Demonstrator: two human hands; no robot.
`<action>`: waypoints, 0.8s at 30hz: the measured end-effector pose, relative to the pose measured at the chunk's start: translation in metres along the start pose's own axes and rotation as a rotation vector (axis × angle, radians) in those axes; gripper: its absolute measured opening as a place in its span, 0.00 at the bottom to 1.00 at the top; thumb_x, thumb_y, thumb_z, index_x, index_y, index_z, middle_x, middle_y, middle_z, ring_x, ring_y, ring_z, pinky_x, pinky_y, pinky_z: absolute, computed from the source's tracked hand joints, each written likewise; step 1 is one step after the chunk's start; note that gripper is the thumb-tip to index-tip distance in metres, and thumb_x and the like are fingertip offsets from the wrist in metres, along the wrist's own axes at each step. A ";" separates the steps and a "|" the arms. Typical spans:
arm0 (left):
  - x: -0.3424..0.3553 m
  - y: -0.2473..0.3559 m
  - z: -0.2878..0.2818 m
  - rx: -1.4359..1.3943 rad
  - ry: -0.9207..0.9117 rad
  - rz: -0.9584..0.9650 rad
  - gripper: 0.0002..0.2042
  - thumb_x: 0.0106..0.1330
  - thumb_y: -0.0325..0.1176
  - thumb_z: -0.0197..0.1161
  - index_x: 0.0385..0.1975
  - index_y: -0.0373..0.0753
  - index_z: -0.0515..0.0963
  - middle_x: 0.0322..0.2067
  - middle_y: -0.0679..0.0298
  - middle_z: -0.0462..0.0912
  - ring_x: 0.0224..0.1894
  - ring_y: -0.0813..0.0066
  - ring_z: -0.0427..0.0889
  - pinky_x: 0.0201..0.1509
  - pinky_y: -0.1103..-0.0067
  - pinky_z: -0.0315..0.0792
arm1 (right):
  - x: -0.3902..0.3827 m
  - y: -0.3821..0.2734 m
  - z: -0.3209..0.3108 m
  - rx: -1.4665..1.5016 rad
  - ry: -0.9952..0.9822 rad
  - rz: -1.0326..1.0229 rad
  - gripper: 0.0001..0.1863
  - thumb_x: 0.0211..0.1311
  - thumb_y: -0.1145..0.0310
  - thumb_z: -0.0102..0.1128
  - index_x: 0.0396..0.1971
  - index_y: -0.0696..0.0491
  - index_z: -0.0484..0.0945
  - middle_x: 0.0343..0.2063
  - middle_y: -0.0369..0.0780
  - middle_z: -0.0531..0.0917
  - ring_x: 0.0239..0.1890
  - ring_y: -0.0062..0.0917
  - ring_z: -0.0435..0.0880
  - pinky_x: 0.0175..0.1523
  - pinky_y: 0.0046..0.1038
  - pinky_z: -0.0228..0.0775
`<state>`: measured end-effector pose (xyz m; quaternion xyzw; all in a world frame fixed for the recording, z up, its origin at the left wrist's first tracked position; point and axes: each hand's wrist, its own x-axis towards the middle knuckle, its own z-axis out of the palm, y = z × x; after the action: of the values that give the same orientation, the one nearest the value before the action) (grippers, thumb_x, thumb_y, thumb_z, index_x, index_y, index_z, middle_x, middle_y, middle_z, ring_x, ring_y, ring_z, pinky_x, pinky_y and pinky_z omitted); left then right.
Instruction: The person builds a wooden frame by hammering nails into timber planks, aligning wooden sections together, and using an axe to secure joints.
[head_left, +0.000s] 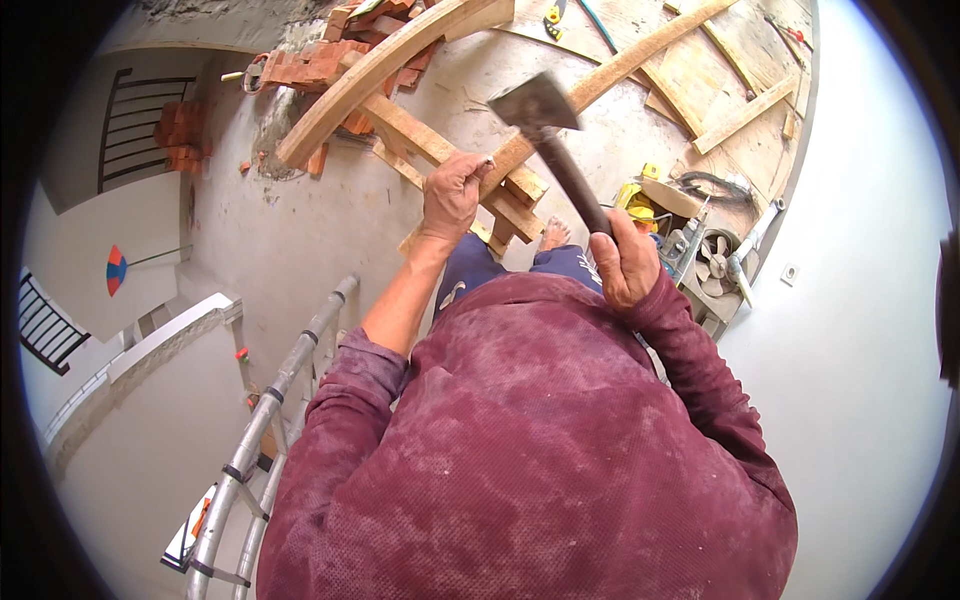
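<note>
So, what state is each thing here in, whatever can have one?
Hatchet: upheld by its handle, head blurred
Right grip: closed around that handle
Left grip: fingers curled, beside the long timber
Long timber: bare, unpainted
Curved timber: bare, unpainted
Bricks: loosely heaped
Fan: blades look still
Left sleeve: pushed up
Shirt: marked with pale smudges

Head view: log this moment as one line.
left hand: closed beside long tan wooden beam, contact unclear | right hand: gripping dark broad-headed hatchet | nearby: curved tan wooden piece
</note>
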<state>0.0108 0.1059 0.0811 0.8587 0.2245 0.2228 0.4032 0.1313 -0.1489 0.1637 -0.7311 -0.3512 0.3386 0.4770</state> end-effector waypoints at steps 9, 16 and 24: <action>-0.001 -0.003 0.000 -0.033 0.000 0.008 0.03 0.64 0.23 0.63 0.34 0.33 0.82 0.28 0.58 0.82 0.31 0.67 0.82 0.37 0.75 0.74 | 0.011 0.017 0.010 -0.143 -0.078 0.063 0.17 0.78 0.56 0.43 0.40 0.56 0.70 0.18 0.46 0.75 0.22 0.42 0.77 0.29 0.39 0.65; 0.002 -0.004 0.000 0.009 -0.027 0.001 0.03 0.63 0.24 0.64 0.34 0.32 0.82 0.28 0.57 0.82 0.31 0.67 0.83 0.37 0.76 0.74 | 0.006 0.009 0.013 -0.005 0.014 -0.008 0.17 0.77 0.57 0.45 0.40 0.57 0.69 0.21 0.50 0.76 0.24 0.48 0.80 0.31 0.39 0.69; -0.001 0.000 -0.034 0.165 -0.064 -0.278 0.26 0.57 0.41 0.74 0.52 0.34 0.76 0.47 0.55 0.82 0.47 0.63 0.82 0.55 0.65 0.74 | -0.004 0.030 0.020 -0.036 0.008 0.056 0.17 0.78 0.56 0.44 0.38 0.57 0.69 0.18 0.47 0.75 0.22 0.42 0.80 0.29 0.38 0.66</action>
<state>-0.0089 0.1255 0.1000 0.8563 0.3457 0.1182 0.3651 0.1182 -0.1513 0.1300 -0.7504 -0.3346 0.3428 0.4555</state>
